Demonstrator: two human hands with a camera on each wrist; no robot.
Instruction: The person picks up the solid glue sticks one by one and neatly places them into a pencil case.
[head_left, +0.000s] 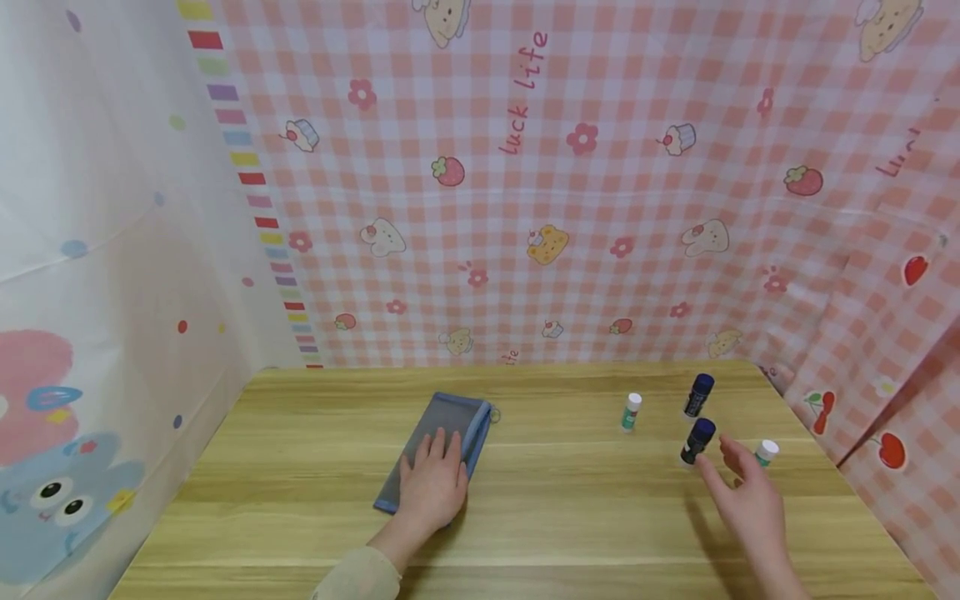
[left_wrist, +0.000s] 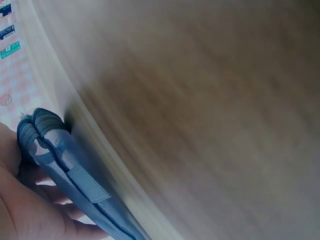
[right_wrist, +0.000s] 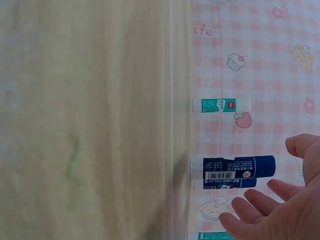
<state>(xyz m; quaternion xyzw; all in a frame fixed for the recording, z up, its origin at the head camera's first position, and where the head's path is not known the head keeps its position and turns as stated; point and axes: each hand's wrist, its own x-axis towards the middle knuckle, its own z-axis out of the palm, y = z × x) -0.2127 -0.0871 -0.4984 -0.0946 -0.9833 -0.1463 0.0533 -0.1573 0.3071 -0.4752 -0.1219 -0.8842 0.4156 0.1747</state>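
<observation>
Glue sticks (head_left: 698, 442), none yet gripped, stand lower right near the spread right hand (head_left: 750, 500). Left hand (head_left: 433, 483) rests relaxed on the mesh pouch (head_left: 447, 412).

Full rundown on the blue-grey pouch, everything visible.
The pouch is a flat, oblong case with a grey, mesh-like panel and blue edging that looks like woven fabric. A small ring shows at its far right corner, and the left wrist view shows a short fabric tab on its edge. It lies slantwise on the wooden table, far end angled right. The left hand rests on top, fingers spread. Whether it's closed or holds anything isn't clear.
</observation>
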